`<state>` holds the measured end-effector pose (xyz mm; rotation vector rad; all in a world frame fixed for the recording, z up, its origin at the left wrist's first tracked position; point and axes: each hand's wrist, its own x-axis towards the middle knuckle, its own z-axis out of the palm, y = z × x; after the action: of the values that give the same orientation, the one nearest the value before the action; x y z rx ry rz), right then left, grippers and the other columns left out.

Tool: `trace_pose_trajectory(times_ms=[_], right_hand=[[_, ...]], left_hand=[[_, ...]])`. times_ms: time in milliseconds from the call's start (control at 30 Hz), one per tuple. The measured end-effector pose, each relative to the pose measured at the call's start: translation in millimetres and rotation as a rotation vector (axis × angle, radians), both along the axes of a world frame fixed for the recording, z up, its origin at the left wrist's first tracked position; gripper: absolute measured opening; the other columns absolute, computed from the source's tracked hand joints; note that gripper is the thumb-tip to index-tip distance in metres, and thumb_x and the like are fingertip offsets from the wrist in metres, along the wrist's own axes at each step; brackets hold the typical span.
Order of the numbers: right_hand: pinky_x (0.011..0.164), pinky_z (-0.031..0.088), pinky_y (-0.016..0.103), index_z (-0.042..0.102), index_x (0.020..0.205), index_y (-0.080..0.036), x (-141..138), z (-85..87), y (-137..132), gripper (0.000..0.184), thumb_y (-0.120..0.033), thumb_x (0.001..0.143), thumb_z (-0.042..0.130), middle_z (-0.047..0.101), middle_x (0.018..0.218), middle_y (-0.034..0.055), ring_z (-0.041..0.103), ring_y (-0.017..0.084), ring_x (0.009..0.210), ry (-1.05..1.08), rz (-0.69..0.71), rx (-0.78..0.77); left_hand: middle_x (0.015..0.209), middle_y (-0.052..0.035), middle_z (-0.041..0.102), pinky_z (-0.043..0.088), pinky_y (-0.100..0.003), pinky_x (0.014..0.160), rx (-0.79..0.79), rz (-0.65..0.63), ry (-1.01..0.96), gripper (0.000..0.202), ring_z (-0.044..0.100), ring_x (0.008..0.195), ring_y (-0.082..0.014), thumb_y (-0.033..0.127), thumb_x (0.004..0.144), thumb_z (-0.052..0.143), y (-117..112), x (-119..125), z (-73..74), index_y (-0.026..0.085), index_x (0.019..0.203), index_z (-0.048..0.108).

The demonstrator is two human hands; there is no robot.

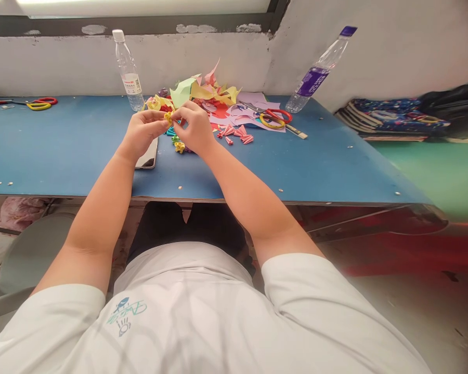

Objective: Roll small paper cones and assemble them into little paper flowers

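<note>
Between the fingertips of my left hand (142, 130) and my right hand (195, 124) is a small yellow folded-paper piece (168, 119). Both hands are closed in a pinch on it, above the blue table. Just below my right hand lies another yellow folded-paper piece (179, 147), with green and blue ones near it. Several pink paper cones (242, 134) lie to the right of that hand. Under my left hand a phone (150, 158) is partly hidden.
Crumpled coloured paper (214, 93) and purple sheets (253, 101) are heaped behind my hands. Red-yellow scissors (275, 118) and a cutter knife (296, 132) lie right; other scissors (42, 104) lie far left. A white-capped bottle (129, 72) and purple-labelled bottle (315, 75) stand near the wall.
</note>
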<state>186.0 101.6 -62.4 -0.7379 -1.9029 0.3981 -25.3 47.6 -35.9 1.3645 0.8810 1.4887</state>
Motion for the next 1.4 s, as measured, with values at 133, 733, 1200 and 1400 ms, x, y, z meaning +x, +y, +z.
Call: trace_pose_trajectory(times_ms=[133, 733, 1200, 1400], right_hand=[[0.130, 0.072, 0.056, 0.084, 0.108, -0.028, -0.9, -4.3, 8.1, 0.040, -0.066, 0.118, 0.090, 0.083, 0.122, 0.0103, 0.083, 0.034, 0.122, 0.045, -0.009, -0.047], [0.088, 0.081, 0.042, 0.073, 0.104, -0.026, -7.9, -4.6, 8.5, 0.072, -0.094, 0.104, 0.097, 0.077, 0.095, 0.0033, 0.084, 0.023, 0.094, 0.310, 0.214, -0.524], [0.125, 0.078, 0.057, 0.083, 0.099, -0.028, -2.8, -0.7, 3.5, 0.044, -0.065, 0.105, 0.105, 0.089, 0.110, 0.0094, 0.088, 0.034, 0.123, 0.155, 0.073, -0.224], [0.089, 0.082, 0.042, 0.081, 0.116, -0.023, -8.9, -11.8, 16.1, 0.026, -0.047, 0.118, 0.090, 0.085, 0.112, 0.0060, 0.087, 0.025, 0.096, 0.275, 0.119, -0.459]], left_hand=[[0.106, -0.0064, 0.092, 0.074, -0.039, 0.113, -0.013, 0.006, 0.004, 0.020, 0.087, 0.104, -0.0226, 0.035, 0.085, 0.111, -0.5, -0.6, 1.5, 0.025, 0.095, 0.096], [0.101, -0.0045, 0.094, 0.074, -0.047, 0.118, 0.038, 0.101, 0.055, 0.037, 0.094, 0.118, -0.0319, 0.015, 0.078, 0.116, 2.2, 0.7, -2.1, 0.026, 0.091, 0.084], [0.101, -0.0057, 0.094, 0.075, -0.042, 0.113, 0.053, 0.072, 0.056, 0.030, 0.090, 0.105, -0.0250, 0.021, 0.078, 0.118, 4.4, -2.1, -4.4, 0.024, 0.091, 0.091], [0.098, -0.0026, 0.093, 0.069, -0.026, 0.089, -0.017, 0.173, 0.092, 0.027, 0.086, 0.092, -0.0171, 0.004, 0.084, 0.105, -1.5, 1.4, 3.5, 0.023, 0.091, 0.087]])
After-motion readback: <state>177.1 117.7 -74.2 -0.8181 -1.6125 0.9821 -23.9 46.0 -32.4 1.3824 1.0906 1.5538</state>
